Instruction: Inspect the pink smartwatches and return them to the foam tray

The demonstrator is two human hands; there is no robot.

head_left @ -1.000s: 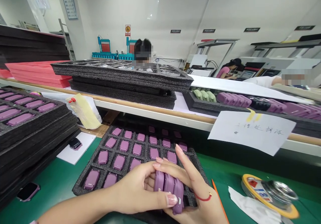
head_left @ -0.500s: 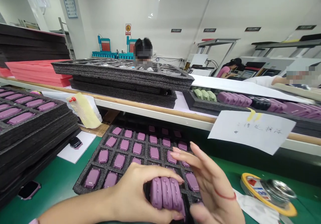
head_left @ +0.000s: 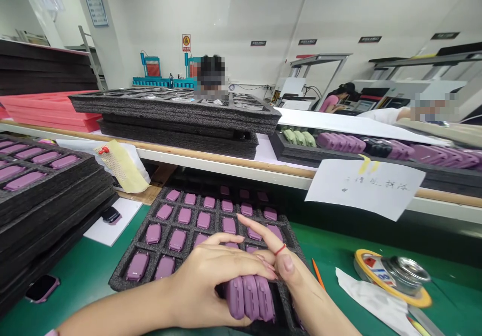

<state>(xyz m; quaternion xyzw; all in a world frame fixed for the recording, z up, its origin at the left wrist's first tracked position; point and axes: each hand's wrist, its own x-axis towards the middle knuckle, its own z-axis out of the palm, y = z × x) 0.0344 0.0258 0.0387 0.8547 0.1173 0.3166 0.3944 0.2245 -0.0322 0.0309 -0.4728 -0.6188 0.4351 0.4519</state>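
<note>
1. Over the flat green bench top (head_left: pixel 331 235), the work looks well along but unfinished.
2. At the left stands a tall pile of layered black foam trays (head_left: pixel 56 210). Rows of rounded purple plastic-looking cases (head_left: pixel 26 180) sit in its top layer, so that level seems done (whatever lies lower is hidden).
3. In front of the person lies a wide black foam tray with rectangular pockets (head_left: pixel 133 243). Most pockets in sight hold a purple case with rounded corners (head_left: pixel 137 266), one apiece; the hands cover its near right part, so what is left there cannot be told.
4. The left hand (head_left: pixel 216 268) grips a bunch of cases, fingers curled over them.
5. The right hand (head_left: pixel 279 261) overlaps the left one's fingertips, index finger outstretched; I cannot tell whether it grips anything.
6. At least three upright purple cases in a side-by-side bunch (head_left: pixel 251 298) are above the tray's near part, outside the pockets, and seem to be the portion unsettled.
</note>
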